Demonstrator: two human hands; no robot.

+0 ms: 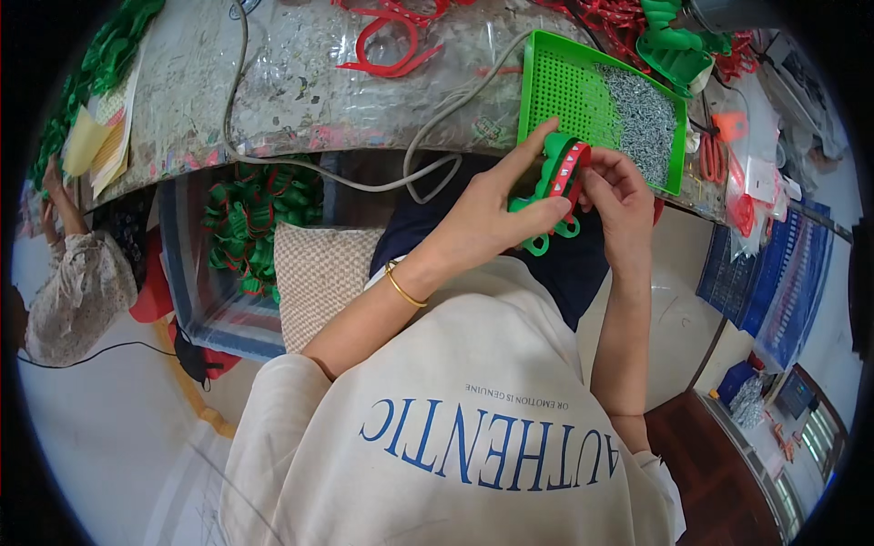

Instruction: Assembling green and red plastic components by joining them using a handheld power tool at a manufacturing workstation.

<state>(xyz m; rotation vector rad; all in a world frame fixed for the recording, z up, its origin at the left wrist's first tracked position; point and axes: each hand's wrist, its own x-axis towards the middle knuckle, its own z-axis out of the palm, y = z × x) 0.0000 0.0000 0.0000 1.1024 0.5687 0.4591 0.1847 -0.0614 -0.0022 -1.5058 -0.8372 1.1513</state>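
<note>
A green moulded plastic piece [550, 159] with wavy ridges and loops at its lower end is held over my lap, in front of the table edge. My left hand [492, 214] is closed around it, thumb along the lower side and index finger stretched up past its top. A red strap [571, 168] with white marks runs along its right face. My right hand [619, 205] is pinched at the strap's right edge, fingers curled; anything small inside the pinch is hidden. Just beyond my hands is a bright green tray [566, 91], with many small silvery metal parts [642, 118] heaped in its right half.
Loose red straps [387, 41] lie on the worn table [309, 109], and a grey cable [364, 187] crosses it and hangs over the edge. Left of my lap, a blue-rimmed bin [187, 300] holds several green-and-red pieces [264, 214]. Orange-handled scissors [713, 156] lie right of the tray. Another person's arm [73, 205] is at far left.
</note>
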